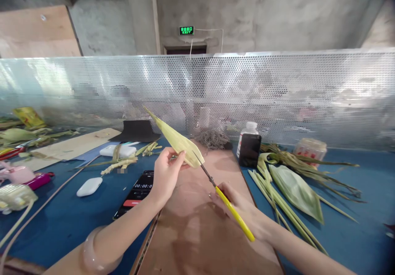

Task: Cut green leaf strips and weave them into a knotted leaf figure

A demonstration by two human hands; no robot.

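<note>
The left hand point(165, 172) is pinching the folded leaf point(177, 140) while the right hand point(237, 209), gripping yellow scissors point(226, 203), is trimming its edge, needing steady alignment.

Two bare hands, left point(165, 172) and right point(239, 209); one yellow-handled pair of scissors point(226, 201); one folded pale-green leaf cone point(177, 141); one dark plastic bottle with white cap point(249, 145); one black phone showing a timer point(137, 192); one white oval case point(89, 186)
</note>
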